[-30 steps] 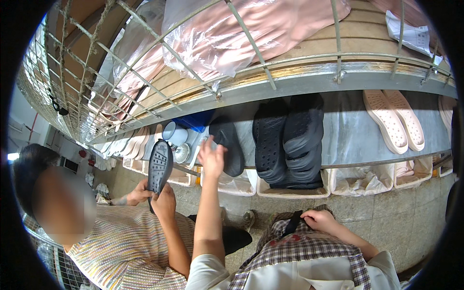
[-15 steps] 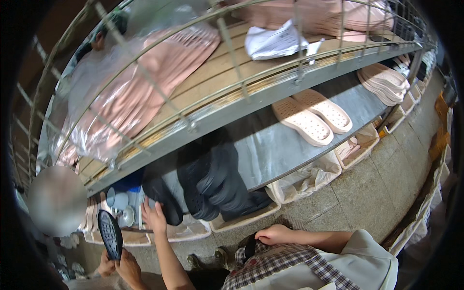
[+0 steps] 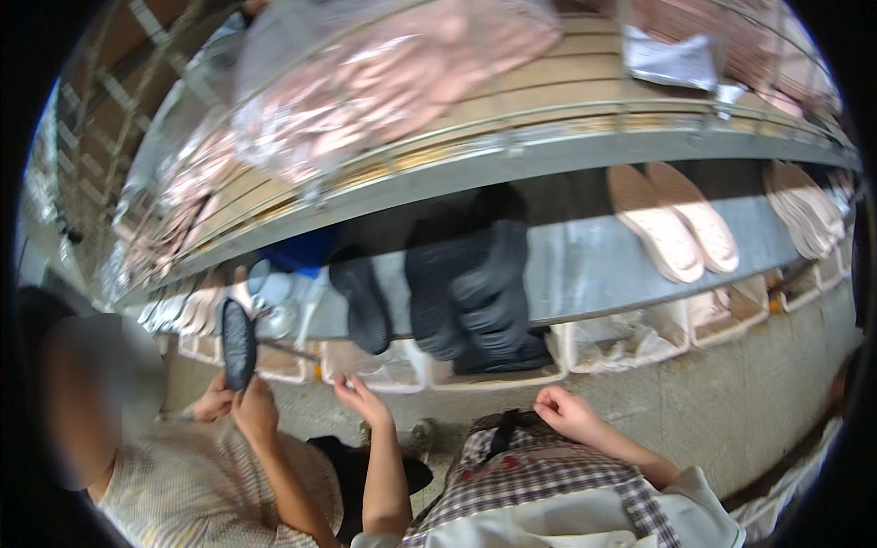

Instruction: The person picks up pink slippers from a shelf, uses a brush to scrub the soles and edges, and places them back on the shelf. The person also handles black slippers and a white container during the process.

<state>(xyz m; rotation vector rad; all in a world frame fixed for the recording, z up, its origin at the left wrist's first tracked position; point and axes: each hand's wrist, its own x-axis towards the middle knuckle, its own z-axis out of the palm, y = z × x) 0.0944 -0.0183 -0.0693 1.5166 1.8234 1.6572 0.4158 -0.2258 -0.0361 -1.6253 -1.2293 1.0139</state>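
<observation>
My left hand (image 3: 364, 400) is raised in front of the shelf, palm up with its fingers apart, and holds nothing. Nearest to it are a white bin (image 3: 373, 370) and a dark shoe sole (image 3: 363, 306) lying on the grey shelf (image 3: 571, 265). Just right of that sole stands a stack of black soles (image 3: 484, 292). Over the checked apron (image 3: 539, 475) my right hand (image 3: 571, 416) is curled closed, with nothing visible in it. To my left, a co-worker's two hands (image 3: 247, 406) hold a black perforated sole (image 3: 238, 342) upright.
A wire-sided upper shelf carries pink pieces (image 3: 384, 82) in clear plastic. A pale pair of soles (image 3: 671, 224) and a pale stack (image 3: 804, 210) lie to the right. White bins (image 3: 630, 347) line the floor below. Clear cups (image 3: 271, 292) stand near the co-worker.
My left hand has drawn back from beside the dark sole on the shelf. The view has turned left, bringing more of the co-worker in. My right hand stays closed over the apron.
</observation>
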